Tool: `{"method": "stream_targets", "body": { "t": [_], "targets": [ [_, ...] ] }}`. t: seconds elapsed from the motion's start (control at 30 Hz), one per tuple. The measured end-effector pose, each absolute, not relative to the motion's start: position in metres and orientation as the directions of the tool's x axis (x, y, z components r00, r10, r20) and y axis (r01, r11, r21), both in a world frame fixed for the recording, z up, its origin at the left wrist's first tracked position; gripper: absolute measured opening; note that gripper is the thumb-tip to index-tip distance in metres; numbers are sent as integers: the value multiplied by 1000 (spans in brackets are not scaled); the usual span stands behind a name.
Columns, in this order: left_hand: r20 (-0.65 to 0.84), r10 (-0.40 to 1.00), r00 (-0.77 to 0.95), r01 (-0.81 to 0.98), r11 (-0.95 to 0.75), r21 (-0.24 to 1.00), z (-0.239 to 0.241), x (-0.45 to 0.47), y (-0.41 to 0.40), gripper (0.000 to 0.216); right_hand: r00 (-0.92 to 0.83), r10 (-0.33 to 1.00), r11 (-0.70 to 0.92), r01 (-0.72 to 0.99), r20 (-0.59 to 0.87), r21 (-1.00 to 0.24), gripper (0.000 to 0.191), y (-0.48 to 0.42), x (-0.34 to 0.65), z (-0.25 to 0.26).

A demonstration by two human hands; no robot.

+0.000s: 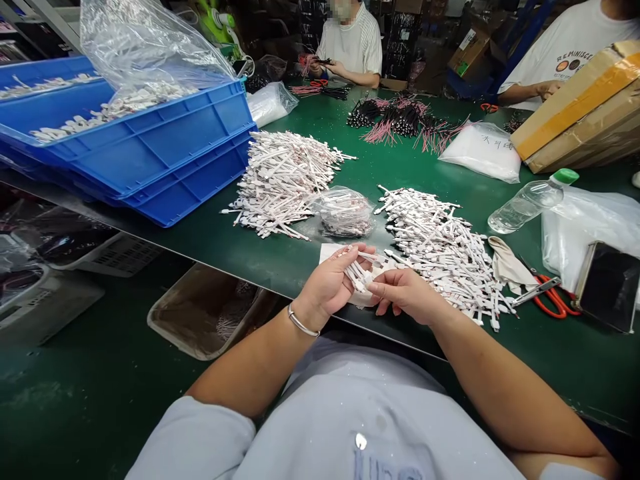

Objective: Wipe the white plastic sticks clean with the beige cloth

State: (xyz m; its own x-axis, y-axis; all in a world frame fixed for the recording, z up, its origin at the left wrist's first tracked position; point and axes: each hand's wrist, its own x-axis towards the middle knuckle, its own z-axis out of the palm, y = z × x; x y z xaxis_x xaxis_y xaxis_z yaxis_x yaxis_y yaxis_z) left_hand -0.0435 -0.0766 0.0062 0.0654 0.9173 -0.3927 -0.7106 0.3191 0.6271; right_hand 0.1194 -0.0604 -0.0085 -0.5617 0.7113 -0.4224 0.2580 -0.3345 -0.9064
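My left hand is closed round a small bundle of short white connector cables, held over the table's front edge. Thumb and fingers of my right hand pinch at the near ends of the same bundle; the exact grip is partly hidden. Under both hands lies a pale sheet. Just beyond them sits a clear plastic bag filled with similar cables. One loose heap of white cables spreads behind to the left, and a second heap lies close beside my right hand.
Stacked blue crates stand at left, with a bin below the edge. To the right are a water bottle, red-handled scissors, a phone and a cardboard box. Two people work across the green table.
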Motion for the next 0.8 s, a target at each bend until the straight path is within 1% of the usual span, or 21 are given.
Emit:
{"method": "stream_targets", "body": {
  "t": [0.07,0.23,0.37,0.6,0.73,0.8],
  "targets": [
    [-402,914,55,-707,320,631,6,-43,-76,12,-547,733,-328,235,-403,-915,51,-61,119,-8],
    [-463,885,40,-717,348,604,5,-42,-75,14,-495,813,-251,176,-306,-952,50,-58,121,-6],
    [-505,862,40,-720,375,584,7,-39,-74,14,-469,835,-237,168,-289,-957,51,-56,123,-7],
    [-477,877,59,-705,375,602,6,-40,-75,15,-446,847,-245,154,-289,-957,55,-56,123,-7],
    [-448,889,92,-707,375,600,6,-43,-77,16,-403,889,-192,107,-219,-976,55,-55,123,-9],
    [-437,895,92,-713,365,599,7,-43,-78,17,-407,882,-197,139,-238,-970,55,-55,123,-10]
  ]
}}
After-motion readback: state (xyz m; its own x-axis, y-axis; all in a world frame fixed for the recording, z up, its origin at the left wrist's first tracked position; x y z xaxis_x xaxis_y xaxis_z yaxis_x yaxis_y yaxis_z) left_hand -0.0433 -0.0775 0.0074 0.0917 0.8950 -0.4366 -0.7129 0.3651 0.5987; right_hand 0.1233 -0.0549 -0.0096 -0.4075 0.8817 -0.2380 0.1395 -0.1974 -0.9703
